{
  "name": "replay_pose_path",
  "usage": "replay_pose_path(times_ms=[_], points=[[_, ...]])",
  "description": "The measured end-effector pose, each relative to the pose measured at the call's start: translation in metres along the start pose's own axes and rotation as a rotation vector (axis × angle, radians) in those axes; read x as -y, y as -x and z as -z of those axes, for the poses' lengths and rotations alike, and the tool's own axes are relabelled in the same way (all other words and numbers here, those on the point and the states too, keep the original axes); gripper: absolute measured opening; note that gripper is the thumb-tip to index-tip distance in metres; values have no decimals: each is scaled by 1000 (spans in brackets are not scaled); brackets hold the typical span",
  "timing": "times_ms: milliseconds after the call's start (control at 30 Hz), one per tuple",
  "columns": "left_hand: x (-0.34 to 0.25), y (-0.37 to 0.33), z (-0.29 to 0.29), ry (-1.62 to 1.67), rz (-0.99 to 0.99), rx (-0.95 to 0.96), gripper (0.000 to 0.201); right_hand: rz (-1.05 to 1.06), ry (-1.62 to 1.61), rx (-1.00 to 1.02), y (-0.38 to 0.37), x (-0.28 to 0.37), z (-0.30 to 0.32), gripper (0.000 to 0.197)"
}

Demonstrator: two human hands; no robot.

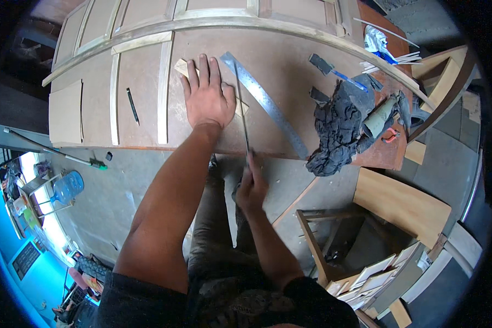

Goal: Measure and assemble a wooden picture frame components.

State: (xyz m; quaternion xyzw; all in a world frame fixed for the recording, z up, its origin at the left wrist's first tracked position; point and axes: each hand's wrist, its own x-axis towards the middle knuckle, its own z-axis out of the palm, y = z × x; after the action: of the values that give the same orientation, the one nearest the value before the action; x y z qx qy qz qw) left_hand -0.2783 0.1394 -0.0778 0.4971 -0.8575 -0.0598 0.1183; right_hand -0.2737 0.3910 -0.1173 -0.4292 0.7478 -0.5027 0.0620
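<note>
My left hand (206,98) lies flat, fingers stretched out, pressing a short pale wood strip (182,66) to the brown worktable (142,60). The strip runs slantwise under the palm, and its other end shows right of the wrist. My right hand (250,186) is closed round the handle of what looks like a saw (242,117), seen edge-on as a long thin blade. This blade points away from me and crosses the strip just right of my left hand. Right of it, a steel ruler (265,98) lies slanted on the table. A dark pencil or pen (132,106) lies to the left.
A pale wooden frame (202,23) spans the table's far side. At the right lie a crumpled dark cloth (336,126), red-handled pliers (390,135) and a blue-handled brush (350,81). Below right stand a wooden frame (311,240) and a board (402,205); a blue water jug (68,186) is left.
</note>
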Motion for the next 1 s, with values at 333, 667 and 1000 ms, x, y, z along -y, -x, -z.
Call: replay_pose_path(times_ms=[333, 667, 1000], points=[[1, -1, 4, -12, -3, -9, 73, -73, -51, 59, -18, 11, 1, 39], [7, 1, 5, -7, -8, -24, 73, -254, -134, 146, -3, 29, 10, 39], [-1, 1, 6, 18, -16, -12, 73, -260, -158, 107, 71, 24, 34, 39]])
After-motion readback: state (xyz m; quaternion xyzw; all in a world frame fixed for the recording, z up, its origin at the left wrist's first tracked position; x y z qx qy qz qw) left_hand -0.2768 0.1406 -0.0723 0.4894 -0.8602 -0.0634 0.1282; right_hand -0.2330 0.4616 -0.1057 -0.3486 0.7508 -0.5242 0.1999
